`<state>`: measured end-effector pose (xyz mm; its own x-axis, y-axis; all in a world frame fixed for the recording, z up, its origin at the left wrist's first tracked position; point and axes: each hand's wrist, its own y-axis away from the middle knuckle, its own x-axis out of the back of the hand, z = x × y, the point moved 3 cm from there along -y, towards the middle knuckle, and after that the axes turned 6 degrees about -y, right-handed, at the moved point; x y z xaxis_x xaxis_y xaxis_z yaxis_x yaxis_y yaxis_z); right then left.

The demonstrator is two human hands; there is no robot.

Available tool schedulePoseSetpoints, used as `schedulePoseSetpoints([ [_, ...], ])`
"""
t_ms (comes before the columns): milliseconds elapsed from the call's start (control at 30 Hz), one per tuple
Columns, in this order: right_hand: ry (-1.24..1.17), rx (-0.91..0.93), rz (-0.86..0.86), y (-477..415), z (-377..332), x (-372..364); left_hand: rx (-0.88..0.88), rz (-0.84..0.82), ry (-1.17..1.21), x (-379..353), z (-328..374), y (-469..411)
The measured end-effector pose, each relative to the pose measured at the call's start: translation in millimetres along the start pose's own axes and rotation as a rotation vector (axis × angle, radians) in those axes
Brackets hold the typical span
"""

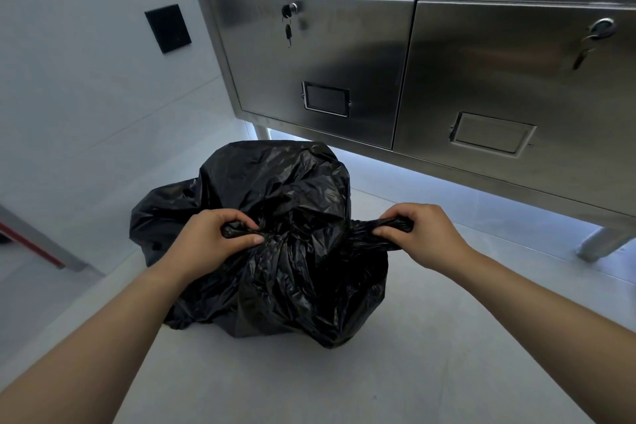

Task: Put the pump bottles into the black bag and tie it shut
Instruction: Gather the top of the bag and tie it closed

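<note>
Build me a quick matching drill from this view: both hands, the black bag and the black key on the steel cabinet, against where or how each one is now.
Things
1. left hand
2. right hand
3. black bag
4. black key

States
A. hangs from a lock
B. grips a twisted strand at the bag's right side
C. sits crumpled on the floor
D. pinches a twisted strand near the bag's middle

Pairs: 1-D, 2-B, 3-C, 4-A

The bag (285,189) sits on the floor (447,337) at frame centre. The left hand (210,241) grips a twisted end at its left, the right hand (420,234) another at its right. Behind it, upper right, stands a cabinet (481,62). A wall plate (168,27) is upper left.
</note>
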<state>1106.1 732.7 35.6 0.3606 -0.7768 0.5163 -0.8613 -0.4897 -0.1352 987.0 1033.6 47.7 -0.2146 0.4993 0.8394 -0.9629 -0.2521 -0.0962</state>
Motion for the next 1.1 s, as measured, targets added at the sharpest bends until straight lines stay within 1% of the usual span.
schedulePoseSetpoints([
  [167, -0.015, -0.024, 0.023, 0, 1, 0, 0.017, -0.018, 0.101, -7, 1, 1],
  [433, 0.049, -0.051, 0.021, -2, 7, 11, -0.008, 0.056, 0.064, -2, -8, 2],
  [533, 0.054, -0.057, 0.021, -2, 7, 13, 0.011, 0.066, 0.064, 0, -12, 2],
  [700, 0.053, -0.069, 0.038, -3, 6, 14, 0.025, 0.066, 0.066, 3, -14, 2],
  [800, 0.019, -0.020, 0.047, -4, -1, 14, 0.027, 0.042, 0.110, 10, -10, 2],
  [867, -0.004, 0.043, 0.034, -6, -10, 16, 0.041, 0.098, 0.178, 20, -4, 1],
  [967, -0.038, 0.111, 0.072, -11, -23, 20, 0.073, 0.253, 0.310, 35, 13, -6],
  [1100, -0.148, 0.125, 0.232, -20, -43, 24, 0.004, 0.271, 0.438, 42, 44, -12],
])
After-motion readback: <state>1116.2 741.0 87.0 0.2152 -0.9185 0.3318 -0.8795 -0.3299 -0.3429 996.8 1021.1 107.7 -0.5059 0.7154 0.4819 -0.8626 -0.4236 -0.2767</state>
